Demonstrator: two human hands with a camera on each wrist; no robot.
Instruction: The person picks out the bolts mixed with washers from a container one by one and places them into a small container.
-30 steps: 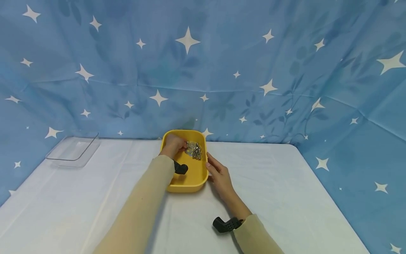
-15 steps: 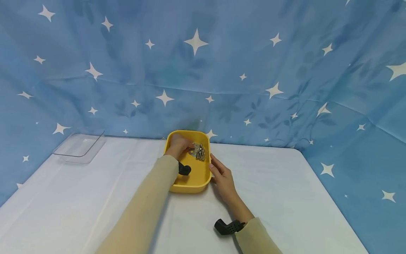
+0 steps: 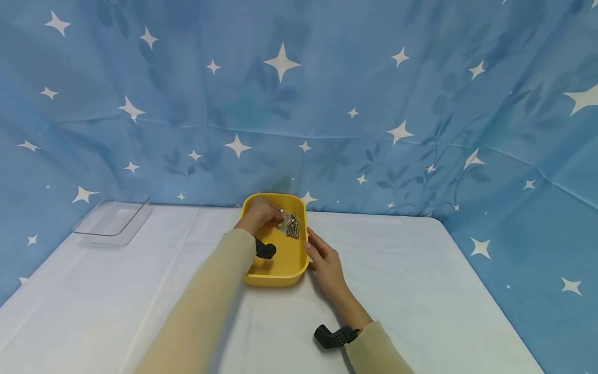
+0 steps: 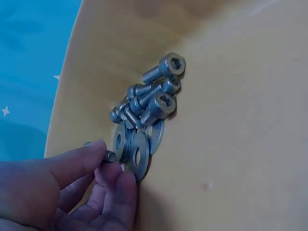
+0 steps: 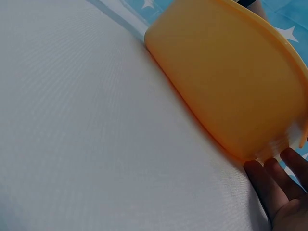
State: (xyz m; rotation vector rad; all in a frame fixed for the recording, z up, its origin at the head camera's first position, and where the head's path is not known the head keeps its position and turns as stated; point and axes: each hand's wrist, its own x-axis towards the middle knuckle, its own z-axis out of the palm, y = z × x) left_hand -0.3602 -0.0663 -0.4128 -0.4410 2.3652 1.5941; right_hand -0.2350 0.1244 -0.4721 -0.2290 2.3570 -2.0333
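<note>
A yellow bin (image 3: 280, 262) stands on the white-covered table. My left hand (image 3: 258, 214) reaches inside it over the left rim. In the left wrist view, this hand (image 4: 72, 183) pinches a small bolt (image 4: 110, 156) between thumb and fingers; its threaded end shows and the rest is mostly hidden. Close by lie several flat washers (image 4: 139, 156), with a pile of socket-head bolts (image 4: 161, 103) against the bin wall. My right hand (image 3: 327, 262) is at the bin's right side; in the right wrist view its extended fingertips touch the yellow outer wall (image 5: 221, 72) near its base.
A clear rectangular container (image 3: 112, 223) stands at the table's back left. Behind the table hangs a blue curtain (image 3: 299, 104) with white stars. White cloth (image 3: 434, 291) covers the tabletop, and a black wrist device (image 3: 334, 336) sits on my right wrist.
The view has shifted slightly. My left hand stays in the bin beside the washers and bolts, its fingers moving only a little. The right hand keeps its place at the bin's side.
</note>
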